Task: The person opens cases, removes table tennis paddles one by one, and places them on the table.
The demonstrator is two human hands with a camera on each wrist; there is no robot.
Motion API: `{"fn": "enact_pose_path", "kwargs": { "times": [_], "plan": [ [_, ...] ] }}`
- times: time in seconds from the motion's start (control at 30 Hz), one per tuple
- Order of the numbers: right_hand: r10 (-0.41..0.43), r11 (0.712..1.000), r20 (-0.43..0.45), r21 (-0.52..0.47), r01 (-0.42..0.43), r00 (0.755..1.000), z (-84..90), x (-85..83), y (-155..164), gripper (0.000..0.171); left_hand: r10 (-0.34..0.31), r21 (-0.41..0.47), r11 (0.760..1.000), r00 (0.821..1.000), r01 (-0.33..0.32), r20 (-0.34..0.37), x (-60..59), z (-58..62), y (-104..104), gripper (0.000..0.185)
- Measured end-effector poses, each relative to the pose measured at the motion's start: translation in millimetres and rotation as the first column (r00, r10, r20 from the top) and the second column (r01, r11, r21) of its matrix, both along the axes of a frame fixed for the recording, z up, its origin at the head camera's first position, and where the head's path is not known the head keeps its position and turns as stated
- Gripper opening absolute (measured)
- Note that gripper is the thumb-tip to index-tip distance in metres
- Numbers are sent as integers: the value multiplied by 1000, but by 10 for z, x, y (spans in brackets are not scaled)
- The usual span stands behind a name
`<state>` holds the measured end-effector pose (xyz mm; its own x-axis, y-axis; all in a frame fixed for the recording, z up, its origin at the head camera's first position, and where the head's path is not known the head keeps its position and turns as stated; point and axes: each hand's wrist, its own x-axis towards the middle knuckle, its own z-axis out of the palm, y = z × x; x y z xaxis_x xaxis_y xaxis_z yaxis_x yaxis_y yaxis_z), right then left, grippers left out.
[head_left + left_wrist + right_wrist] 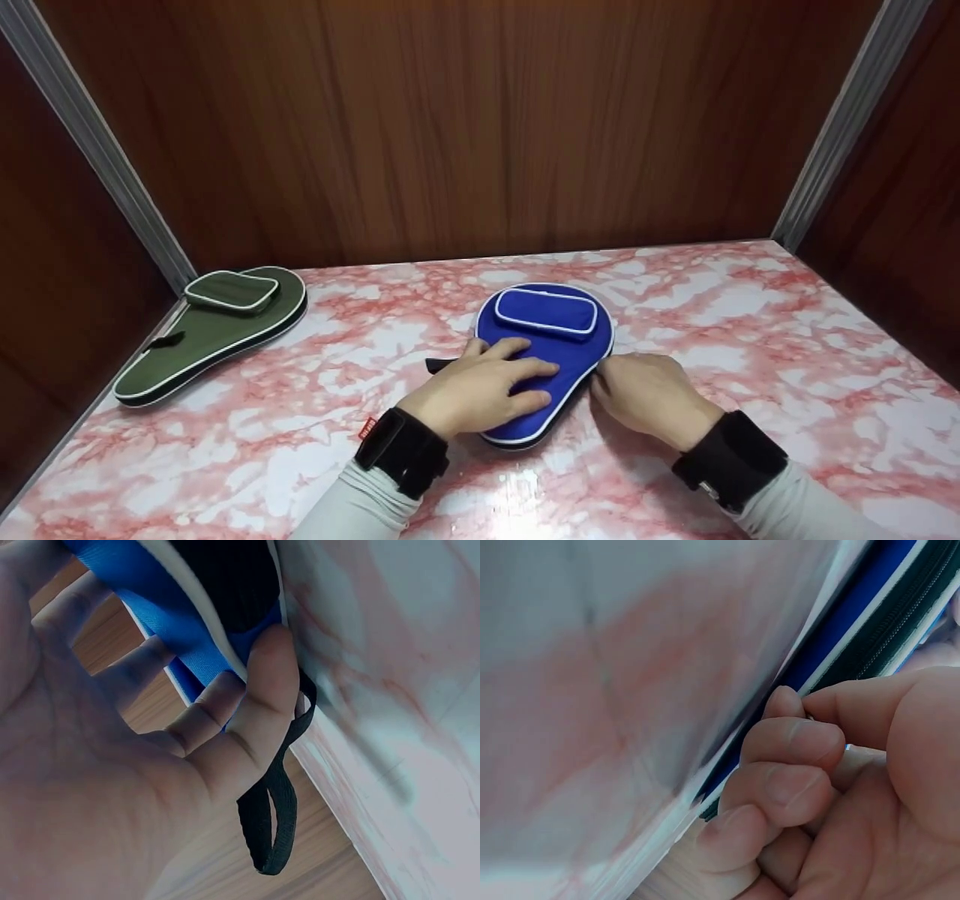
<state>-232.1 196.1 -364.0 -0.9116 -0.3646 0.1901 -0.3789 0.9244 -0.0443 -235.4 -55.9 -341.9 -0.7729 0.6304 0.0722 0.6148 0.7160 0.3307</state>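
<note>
A blue table tennis paddle case [559,371] with white piping and a small front pocket lies flat on the table. My left hand [480,386] rests on its lower left part, fingers spread over the fabric. In the left wrist view, one finger presses its side edge beside a black strap loop [281,825]. At the case's right side, my right hand [649,394] has its fingers curled in. The right wrist view shows thumb and index finger pinching at the zipper [900,626]; the zipper pull is mostly hidden between them.
An olive green paddle case [202,345] of similar shape lies on the left side of the pink-and-white marbled table [750,322]. Brown wood-grain panels [480,127] rise behind and at both sides, with grey metal posts [840,127] at the corners.
</note>
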Motion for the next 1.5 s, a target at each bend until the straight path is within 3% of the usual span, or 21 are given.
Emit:
{"fn": "enact_pose_path", "kwargs": {
  "times": [0.43, 1.03, 1.33, 1.5],
  "plan": [
    [77, 997, 16, 5, -77, 997, 18, 88, -104, 25, 44, -1, 999, 999, -44, -16, 23, -4, 16, 44],
    [243, 970, -72, 8, -243, 967, 8, 185, -149, 30, 75, -17, 997, 996, -76, -49, 40, -23, 45, 44],
    [292, 956, -22, -15, -293, 956, 32, 195, -149, 28, 109, -15, 994, 989, -111, -96, 111, 7, 114, 43],
    [223, 973, 57, -77, -218, 973, 56, 181, -145, 30, 153, -33, 987, 985, -156, -82, 139, 25, 187, 45]
  ]
}}
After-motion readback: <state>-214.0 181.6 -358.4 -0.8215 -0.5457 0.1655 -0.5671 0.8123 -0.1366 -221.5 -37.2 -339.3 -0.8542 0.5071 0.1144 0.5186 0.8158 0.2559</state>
